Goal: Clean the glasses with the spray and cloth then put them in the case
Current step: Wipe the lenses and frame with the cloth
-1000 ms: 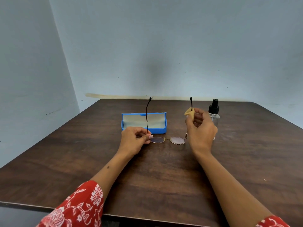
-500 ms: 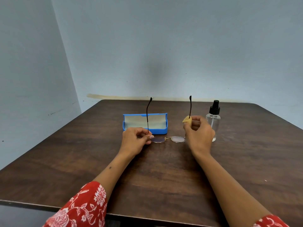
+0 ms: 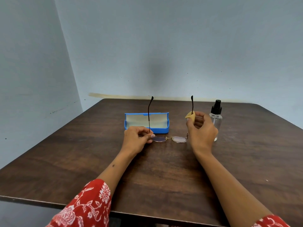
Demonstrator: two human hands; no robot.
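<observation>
Your right hand (image 3: 202,130) hides the spray bottle's (image 3: 216,119) lower left side and the temple's middle | cloth (image 3: 191,116) mostly buried in your fingers | sleeves cut off at 6 o'clock edge

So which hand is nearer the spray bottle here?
Right. The right hand, pinching the cloth, overlaps the spray bottle; the left hand holds the glasses across from it.

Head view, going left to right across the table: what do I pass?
Blue case → left hand pinching the glasses at their left hinge → right hand wiping the upright right temple with the yellow cloth → spray bottle.
</observation>
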